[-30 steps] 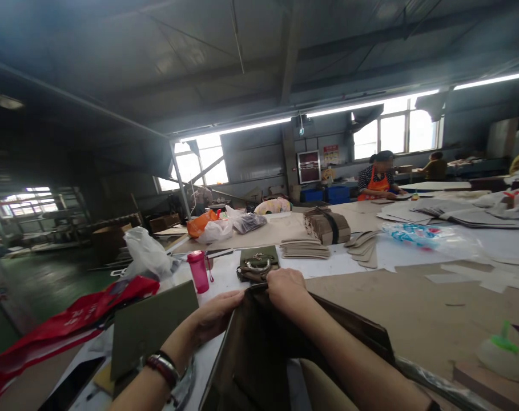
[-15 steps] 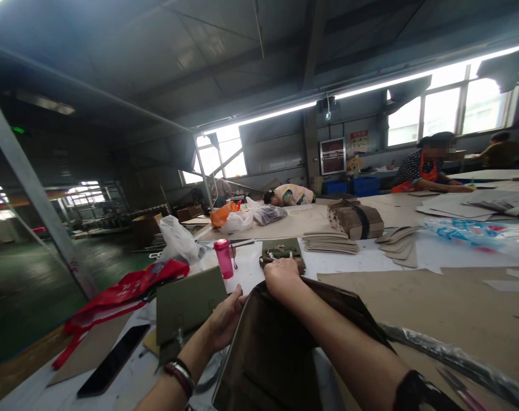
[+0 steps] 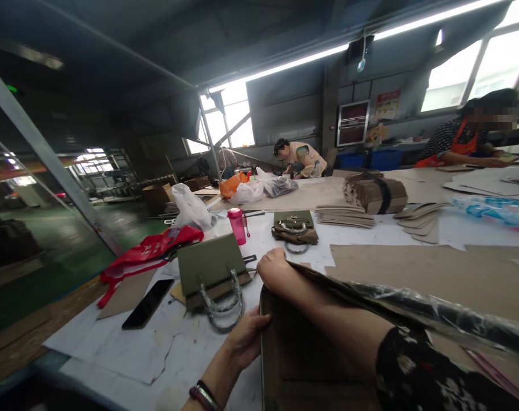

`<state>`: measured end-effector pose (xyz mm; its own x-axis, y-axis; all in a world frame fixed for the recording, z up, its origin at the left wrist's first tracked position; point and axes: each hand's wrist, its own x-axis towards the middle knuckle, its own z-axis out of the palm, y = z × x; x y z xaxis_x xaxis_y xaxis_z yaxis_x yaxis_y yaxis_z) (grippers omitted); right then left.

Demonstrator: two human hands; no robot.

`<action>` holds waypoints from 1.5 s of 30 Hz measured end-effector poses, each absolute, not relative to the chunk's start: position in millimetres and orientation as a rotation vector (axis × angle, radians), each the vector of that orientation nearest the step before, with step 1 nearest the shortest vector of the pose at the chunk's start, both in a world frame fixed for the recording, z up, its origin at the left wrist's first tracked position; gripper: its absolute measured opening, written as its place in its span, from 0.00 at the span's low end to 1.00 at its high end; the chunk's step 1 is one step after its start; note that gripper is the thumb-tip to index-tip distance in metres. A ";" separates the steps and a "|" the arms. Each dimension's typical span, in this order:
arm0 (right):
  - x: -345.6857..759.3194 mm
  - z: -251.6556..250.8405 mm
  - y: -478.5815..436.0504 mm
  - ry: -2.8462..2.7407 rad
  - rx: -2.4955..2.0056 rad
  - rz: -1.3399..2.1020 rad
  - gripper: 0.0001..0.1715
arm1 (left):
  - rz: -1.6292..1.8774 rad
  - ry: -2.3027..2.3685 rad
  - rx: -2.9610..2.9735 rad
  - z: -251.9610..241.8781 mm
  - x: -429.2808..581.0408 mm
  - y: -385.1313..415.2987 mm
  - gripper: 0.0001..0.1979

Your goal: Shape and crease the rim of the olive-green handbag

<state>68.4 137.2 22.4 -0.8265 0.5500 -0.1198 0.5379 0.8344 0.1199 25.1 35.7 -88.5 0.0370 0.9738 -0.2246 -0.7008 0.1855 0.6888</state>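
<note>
- Left hand [image 3: 246, 339]: open, fingers relaxed, against the lower side of the large dark brown flat bag [image 3: 310, 365], not visibly gripping it.
- Right hand [image 3: 276, 271]: curled closed over the bag's top edge, under a clear plastic sheet [image 3: 434, 308].
- Just changed: the olive-green rectangular bag [image 3: 211, 268], with looped silver handles, now lies flat ahead of the left hand, no longer beside it.

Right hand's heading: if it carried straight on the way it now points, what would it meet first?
Your right hand would probably meet the upper corner of the olive-green handbag first. The pink bottle stands close behind that line, though depth is hard to judge from this view.
</note>
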 end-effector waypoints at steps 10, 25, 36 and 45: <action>57.6 1.4 119.4 2.835 0.706 0.318 0.10 | 1.437 0.707 0.331 -110.8 28.6 26.0 0.18; 58.7 -5.2 150.2 2.816 0.066 0.590 0.14 | 1.458 0.678 0.360 -119.6 38.4 11.9 0.23; 75.2 33.3 161.5 2.832 0.226 0.494 0.17 | 1.323 0.612 0.550 -91.4 16.4 6.6 0.20; 129.5 92.6 153.3 2.944 0.478 0.601 0.24 | 0.967 0.875 0.894 6.0 -31.6 19.6 0.14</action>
<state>129.5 153.3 92.6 -0.9458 0.3229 -0.0336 0.2839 0.8728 0.3971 -31.6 19.6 6.0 0.3122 0.9278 -0.2041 -0.2954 0.2990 0.9074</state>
